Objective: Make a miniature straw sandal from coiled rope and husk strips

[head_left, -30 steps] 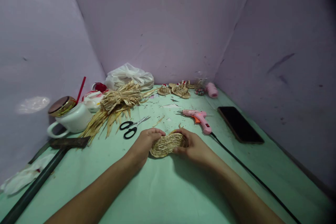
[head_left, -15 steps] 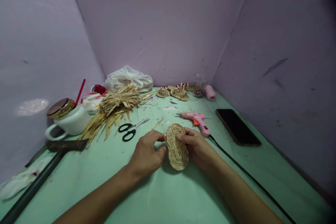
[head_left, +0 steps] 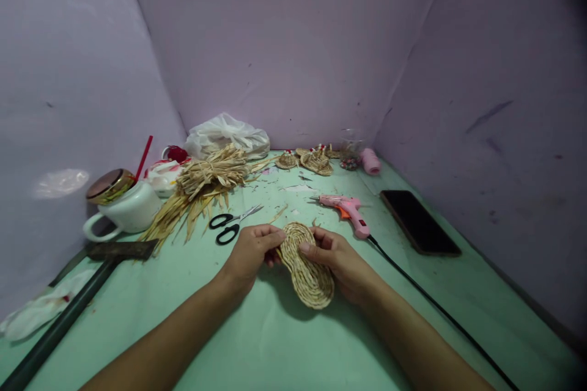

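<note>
A small slipper sole (head_left: 308, 278) of coiled, braided straw is held between my two hands above the table. My right hand (head_left: 342, 259) grips its right side, thumb on the top face and fingers behind. At the upper left edge, my left hand (head_left: 252, 250) pinches with thumb and forefinger; its other fingers are partly hidden below. A short straw end sticks up by the right fingers. Black-handled scissors (head_left: 229, 231) lie open beyond my left hand. A pink glue gun (head_left: 346, 211) rests on its side beyond my right hand, its black cord running toward the front right.
A bundle of dried straw (head_left: 213, 174), a white mug (head_left: 132, 211) with a gold-rimmed lid and a hammer-like tool (head_left: 98, 278) are at left. Small straw slippers (head_left: 316, 162), a pink thread spool (head_left: 370, 162) and a plastic bag (head_left: 229, 134) stand at the back. A phone (head_left: 419, 220) lies right.
The sole has turned, its near end swinging right and its top leaning left. My left hand has moved from beside the edge to a thumb-on-top pinch there. The view has shifted slightly.
</note>
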`<state>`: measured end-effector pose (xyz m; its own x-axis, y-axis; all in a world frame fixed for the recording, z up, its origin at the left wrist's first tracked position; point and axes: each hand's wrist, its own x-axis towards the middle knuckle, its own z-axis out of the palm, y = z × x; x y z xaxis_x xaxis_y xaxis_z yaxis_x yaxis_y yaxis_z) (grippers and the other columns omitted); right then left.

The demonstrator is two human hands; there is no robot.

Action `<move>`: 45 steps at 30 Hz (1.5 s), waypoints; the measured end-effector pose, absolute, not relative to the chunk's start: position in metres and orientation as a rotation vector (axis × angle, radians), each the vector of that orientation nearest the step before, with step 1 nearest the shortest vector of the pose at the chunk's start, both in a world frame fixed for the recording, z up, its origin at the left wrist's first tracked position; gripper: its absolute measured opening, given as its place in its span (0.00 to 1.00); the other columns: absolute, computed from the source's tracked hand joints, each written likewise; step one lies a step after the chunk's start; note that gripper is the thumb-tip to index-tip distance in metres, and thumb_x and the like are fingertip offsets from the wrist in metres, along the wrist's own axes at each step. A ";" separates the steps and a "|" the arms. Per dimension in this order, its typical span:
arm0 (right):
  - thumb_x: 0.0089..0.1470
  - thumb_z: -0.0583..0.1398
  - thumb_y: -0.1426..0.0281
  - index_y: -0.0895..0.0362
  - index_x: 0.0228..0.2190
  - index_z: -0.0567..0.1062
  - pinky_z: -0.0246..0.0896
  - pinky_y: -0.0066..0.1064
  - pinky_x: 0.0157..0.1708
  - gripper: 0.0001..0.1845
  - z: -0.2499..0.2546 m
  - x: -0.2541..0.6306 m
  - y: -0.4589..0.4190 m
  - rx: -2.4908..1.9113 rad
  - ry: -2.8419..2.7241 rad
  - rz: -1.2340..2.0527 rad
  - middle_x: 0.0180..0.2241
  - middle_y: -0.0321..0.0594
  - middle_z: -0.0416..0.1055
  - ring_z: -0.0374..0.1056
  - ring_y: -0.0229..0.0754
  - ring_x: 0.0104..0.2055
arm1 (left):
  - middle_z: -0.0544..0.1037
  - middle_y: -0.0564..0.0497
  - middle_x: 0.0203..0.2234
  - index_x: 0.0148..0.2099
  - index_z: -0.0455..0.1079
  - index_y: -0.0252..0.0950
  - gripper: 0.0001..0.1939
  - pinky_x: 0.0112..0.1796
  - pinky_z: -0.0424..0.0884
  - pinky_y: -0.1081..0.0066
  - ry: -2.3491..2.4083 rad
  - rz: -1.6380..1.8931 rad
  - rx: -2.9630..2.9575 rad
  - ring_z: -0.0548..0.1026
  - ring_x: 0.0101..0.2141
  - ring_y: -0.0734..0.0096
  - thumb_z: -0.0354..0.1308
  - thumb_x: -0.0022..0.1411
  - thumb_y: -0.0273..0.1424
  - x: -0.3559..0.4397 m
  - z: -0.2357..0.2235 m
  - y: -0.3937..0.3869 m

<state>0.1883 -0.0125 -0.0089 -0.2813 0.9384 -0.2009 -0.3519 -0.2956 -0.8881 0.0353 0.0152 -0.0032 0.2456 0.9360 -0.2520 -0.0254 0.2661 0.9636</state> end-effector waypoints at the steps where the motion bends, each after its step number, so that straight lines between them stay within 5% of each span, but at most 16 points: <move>1: 0.36 0.66 0.68 0.61 0.33 0.72 0.62 0.31 0.30 0.19 -0.009 0.188 -0.013 -0.946 -0.939 1.760 0.27 0.41 0.74 0.69 0.39 0.28 | 0.67 0.54 0.14 0.25 0.68 0.31 0.10 0.18 0.56 0.77 1.103 0.890 1.067 0.62 0.15 0.80 0.60 0.45 0.34 0.035 -0.004 0.016; 11: 0.38 0.65 0.73 0.63 0.36 0.73 0.62 0.24 0.27 0.18 -0.007 0.197 -0.011 -0.863 -0.814 1.924 0.26 0.41 0.74 0.69 0.36 0.25 | 0.71 0.47 0.33 0.44 0.66 0.33 0.19 0.24 0.61 0.75 0.842 1.093 1.006 0.68 0.27 0.73 0.52 0.54 0.40 0.029 0.005 0.012; 16: 0.44 0.60 0.74 0.64 0.33 0.74 0.60 0.20 0.18 0.10 -0.010 0.198 -0.010 -0.753 -0.683 2.203 0.20 0.37 0.71 0.65 0.31 0.18 | 0.71 0.47 0.41 0.44 0.69 0.35 0.18 0.37 0.63 0.73 0.816 1.015 1.279 0.68 0.40 0.66 0.56 0.51 0.36 0.023 0.003 0.016; 18: 0.48 0.57 0.72 0.64 0.34 0.73 0.61 0.21 0.17 0.10 -0.012 0.196 -0.010 -0.726 -0.620 2.300 0.20 0.37 0.70 0.64 0.31 0.17 | 0.72 0.47 0.38 0.37 0.71 0.33 0.14 0.38 0.62 0.74 0.778 1.043 1.356 0.68 0.38 0.68 0.56 0.52 0.37 0.023 -0.001 0.017; 23: 0.56 0.48 0.61 0.66 0.38 0.72 0.65 0.31 0.29 0.22 -0.013 0.193 -0.009 -0.777 -0.623 2.307 0.30 0.48 0.74 0.70 0.40 0.29 | 0.66 0.57 0.14 0.25 0.67 0.33 0.16 0.21 0.58 0.77 0.960 1.093 1.295 0.61 0.17 0.79 0.55 0.52 0.42 0.024 -0.011 0.020; 34: 0.46 0.59 0.71 0.66 0.30 0.75 0.60 0.26 0.28 0.10 -0.014 0.189 -0.014 -0.913 -0.870 2.021 0.26 0.44 0.74 0.67 0.36 0.26 | 0.69 0.54 0.14 0.22 0.65 0.32 0.19 0.21 0.59 0.76 1.075 1.044 1.220 0.64 0.17 0.78 0.59 0.47 0.44 0.027 -0.007 0.021; 39: 0.46 0.59 0.71 0.64 0.31 0.75 0.62 0.28 0.29 0.09 -0.015 0.188 -0.010 -0.851 -0.729 1.957 0.26 0.43 0.74 0.68 0.37 0.26 | 0.75 0.51 0.27 0.40 0.68 0.35 0.22 0.23 0.64 0.75 0.895 1.081 1.006 0.70 0.26 0.71 0.56 0.49 0.47 0.029 -0.004 0.016; 45: 0.46 0.59 0.72 0.62 0.32 0.75 0.62 0.28 0.31 0.09 -0.011 0.190 -0.009 -0.743 -0.669 1.881 0.28 0.42 0.74 0.68 0.38 0.28 | 0.75 0.47 0.26 0.37 0.70 0.29 0.20 0.20 0.61 0.77 0.960 0.898 0.989 0.69 0.23 0.74 0.65 0.41 0.35 0.036 -0.007 0.009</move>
